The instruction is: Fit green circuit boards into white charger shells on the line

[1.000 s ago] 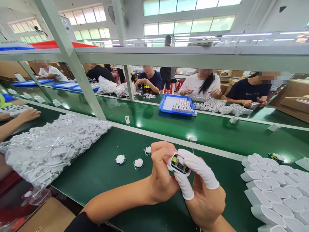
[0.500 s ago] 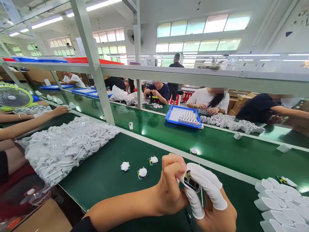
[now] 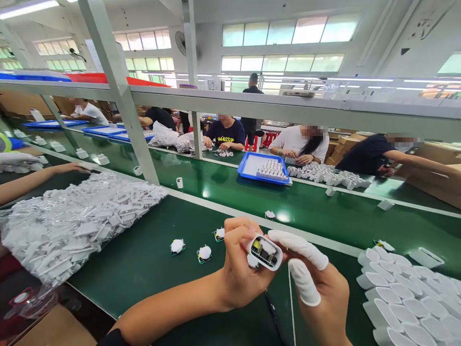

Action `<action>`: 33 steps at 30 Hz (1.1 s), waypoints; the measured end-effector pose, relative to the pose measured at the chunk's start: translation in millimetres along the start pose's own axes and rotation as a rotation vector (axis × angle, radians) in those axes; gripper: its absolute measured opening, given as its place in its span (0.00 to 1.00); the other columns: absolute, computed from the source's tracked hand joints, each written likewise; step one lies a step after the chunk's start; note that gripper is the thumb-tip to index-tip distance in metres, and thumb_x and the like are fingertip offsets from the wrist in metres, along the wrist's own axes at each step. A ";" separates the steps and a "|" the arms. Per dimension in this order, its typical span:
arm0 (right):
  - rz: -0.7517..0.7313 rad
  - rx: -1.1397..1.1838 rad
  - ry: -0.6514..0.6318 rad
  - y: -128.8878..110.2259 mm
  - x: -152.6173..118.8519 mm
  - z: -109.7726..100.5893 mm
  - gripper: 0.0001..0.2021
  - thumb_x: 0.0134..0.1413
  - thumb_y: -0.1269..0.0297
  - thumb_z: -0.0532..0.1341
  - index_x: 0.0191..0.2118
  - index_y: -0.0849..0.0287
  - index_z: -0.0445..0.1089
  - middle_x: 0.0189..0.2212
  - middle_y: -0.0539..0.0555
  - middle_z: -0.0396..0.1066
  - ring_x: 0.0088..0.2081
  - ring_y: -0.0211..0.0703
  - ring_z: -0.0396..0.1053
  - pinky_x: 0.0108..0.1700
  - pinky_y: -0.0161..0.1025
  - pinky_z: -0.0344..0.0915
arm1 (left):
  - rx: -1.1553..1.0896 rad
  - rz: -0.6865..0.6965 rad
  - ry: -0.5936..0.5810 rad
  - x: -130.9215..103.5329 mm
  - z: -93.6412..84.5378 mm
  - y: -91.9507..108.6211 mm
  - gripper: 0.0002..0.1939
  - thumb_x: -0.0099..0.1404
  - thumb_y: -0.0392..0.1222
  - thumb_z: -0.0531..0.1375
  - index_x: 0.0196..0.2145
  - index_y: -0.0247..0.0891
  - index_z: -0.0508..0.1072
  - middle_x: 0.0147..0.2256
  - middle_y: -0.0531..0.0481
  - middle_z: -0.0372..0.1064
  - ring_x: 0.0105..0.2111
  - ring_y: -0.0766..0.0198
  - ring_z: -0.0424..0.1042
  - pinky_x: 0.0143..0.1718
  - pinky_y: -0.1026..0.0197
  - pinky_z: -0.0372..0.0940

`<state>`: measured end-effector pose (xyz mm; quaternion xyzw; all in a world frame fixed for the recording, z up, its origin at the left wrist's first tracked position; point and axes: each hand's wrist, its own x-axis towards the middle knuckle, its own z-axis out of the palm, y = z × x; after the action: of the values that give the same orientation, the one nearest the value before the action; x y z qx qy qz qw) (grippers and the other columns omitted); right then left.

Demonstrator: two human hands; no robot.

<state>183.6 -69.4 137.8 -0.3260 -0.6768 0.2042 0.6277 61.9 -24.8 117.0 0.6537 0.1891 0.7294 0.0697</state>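
My left hand [image 3: 239, 269] grips a white oval plastic housing [image 3: 276, 262], its open end facing me. Inside it sits a circuit board [image 3: 264, 251] with a yellow part. A white round piece [image 3: 252, 261] shows below the housing among my left fingers; I cannot tell whether it is held. Close on the right is my right hand [image 3: 319, 283], with white covers on thumb and forefinger, which are spread apart. Its forefinger tip is at the housing's upper edge; contact is unclear. Several small circuit boards with white round tops [image 3: 204, 253] lie left of my hands.
White empty housings [image 3: 406, 300] stand packed at the right. A bag of white plastic parts [image 3: 82, 221] lies at the left, near another person's arm [image 3: 39, 180]. Beyond runs a green belt [image 3: 216, 190] with scattered parts. A shelf post [image 3: 120, 96] rises at left; co-workers sit opposite.
My right fingers have come away from around the housing and opened. The housing now rests in my left hand, turned more toward me. The whole view has shifted slightly.
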 end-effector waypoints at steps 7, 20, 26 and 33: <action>-0.065 -0.131 -0.038 -7.2 6.6 -10.8 0.15 0.59 0.70 0.64 0.49 0.46 0.75 0.44 0.47 0.79 0.43 0.37 0.77 0.47 0.30 0.74 | -0.007 0.009 -0.033 5.3 -3.4 -1.5 0.28 0.57 0.29 0.66 0.50 0.41 0.57 0.41 0.50 0.53 0.37 0.66 0.66 0.32 0.63 0.69; 0.014 -0.364 -0.129 -9.6 17.8 -20.9 0.11 0.63 0.67 0.58 0.28 0.57 0.70 0.23 0.47 0.74 0.24 0.34 0.71 0.29 0.31 0.69 | -0.024 0.082 -0.403 7.8 -5.7 -7.1 0.28 0.55 0.25 0.60 0.51 0.39 0.55 0.39 0.49 0.56 0.38 0.62 0.60 0.33 0.63 0.64; 0.194 -0.306 -0.309 -8.3 34.5 -39.8 0.11 0.64 0.66 0.52 0.31 0.57 0.67 0.26 0.48 0.73 0.25 0.36 0.70 0.29 0.32 0.66 | -0.007 -0.077 -0.502 13.7 -9.0 -12.6 0.25 0.59 0.34 0.66 0.49 0.42 0.58 0.40 0.49 0.60 0.41 0.61 0.63 0.40 0.59 0.66; 0.150 -0.993 -0.760 19.6 -23.5 -46.6 0.14 0.40 0.79 0.61 0.16 0.56 0.57 0.12 0.48 0.62 0.15 0.37 0.59 0.21 0.37 0.45 | 0.342 -0.671 -0.849 9.5 31.7 -81.9 0.21 0.55 0.35 0.71 0.45 0.36 0.70 0.45 0.46 0.70 0.48 0.54 0.69 0.51 0.48 0.68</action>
<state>232.9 -78.1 113.6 -0.5297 -0.8421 0.0105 0.1009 79.7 59.6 98.0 0.7958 0.4572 0.2994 0.2609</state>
